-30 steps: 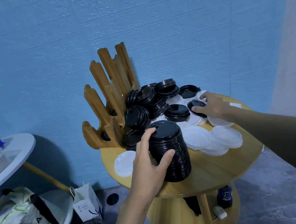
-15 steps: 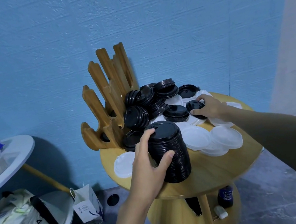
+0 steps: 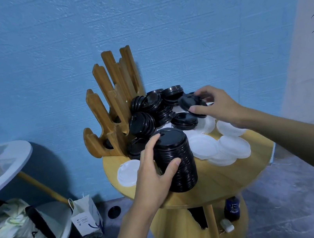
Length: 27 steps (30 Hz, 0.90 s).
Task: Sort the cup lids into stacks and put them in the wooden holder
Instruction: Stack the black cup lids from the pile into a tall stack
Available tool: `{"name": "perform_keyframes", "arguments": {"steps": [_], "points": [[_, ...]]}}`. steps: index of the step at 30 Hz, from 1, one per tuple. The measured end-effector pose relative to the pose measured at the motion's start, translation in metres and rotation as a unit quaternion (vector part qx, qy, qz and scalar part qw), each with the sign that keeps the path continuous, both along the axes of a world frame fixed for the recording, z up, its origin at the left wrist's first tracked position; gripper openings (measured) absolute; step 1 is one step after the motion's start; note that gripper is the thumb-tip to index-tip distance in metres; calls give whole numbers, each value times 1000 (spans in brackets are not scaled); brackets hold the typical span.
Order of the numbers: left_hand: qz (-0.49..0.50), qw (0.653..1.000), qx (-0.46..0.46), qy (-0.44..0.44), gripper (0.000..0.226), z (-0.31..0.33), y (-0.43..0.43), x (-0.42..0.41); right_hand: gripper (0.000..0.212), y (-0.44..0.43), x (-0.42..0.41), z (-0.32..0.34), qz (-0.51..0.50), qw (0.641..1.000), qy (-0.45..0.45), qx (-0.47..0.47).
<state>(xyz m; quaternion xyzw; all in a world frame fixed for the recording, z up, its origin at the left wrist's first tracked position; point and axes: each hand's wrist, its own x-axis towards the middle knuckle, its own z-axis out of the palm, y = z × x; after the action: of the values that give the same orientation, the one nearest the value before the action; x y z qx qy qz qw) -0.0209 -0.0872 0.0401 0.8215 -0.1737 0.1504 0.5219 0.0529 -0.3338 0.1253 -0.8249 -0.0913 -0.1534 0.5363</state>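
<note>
Two hands share the work: the left hand (image 3: 153, 179) wraps thumb and fingers round the tall black stack (image 3: 176, 161), likely steadying it upright on the round table (image 3: 223, 178). The right hand (image 3: 217, 105) pinches a single black lid (image 3: 190, 103), tilted, just behind that stack and probably bound for its top. White lids (image 3: 232, 146) lie beside it; the wooden holder (image 3: 112, 105) stands beyond the left hand, at the table's back edge

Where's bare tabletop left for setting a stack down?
Near-right table edge, between the tall black stack and the spread white lids, is bare. A thin strip lies between the wooden holder and the lone white lid. Back centre is crowded with loose black lids.
</note>
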Motion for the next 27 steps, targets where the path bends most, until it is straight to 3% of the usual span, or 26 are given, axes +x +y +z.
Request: {"name": "perform_keyframes", "arguments": {"steps": [4, 8, 13, 19, 25, 27], "points": [[-2, 1000, -23, 11, 95, 2, -2, -3, 41, 28, -35, 18, 137, 989, -2, -53], [0, 999, -29, 21, 102, 1, -2, -2, 46, 48, -41, 22, 195, 969, 28, -148], [-2, 999, -33, 20, 100, 2, -1, -3, 54, 59, -34, 19, 222, 948, 47, -222], [-1, 1000, -9, 3, 92, 4, -1, -5, 47, 58, -32, 10, 200, 944, 15, -261], [0, 1000, 21, 1, 73, 4, 0, -4, 40, 62, -35, 5, 208, 939, -23, -274], [2, 1000, 29, 1, 69, 4, 0, -4, 32, 60, -31, 4, 211, 950, -18, -229]]}}
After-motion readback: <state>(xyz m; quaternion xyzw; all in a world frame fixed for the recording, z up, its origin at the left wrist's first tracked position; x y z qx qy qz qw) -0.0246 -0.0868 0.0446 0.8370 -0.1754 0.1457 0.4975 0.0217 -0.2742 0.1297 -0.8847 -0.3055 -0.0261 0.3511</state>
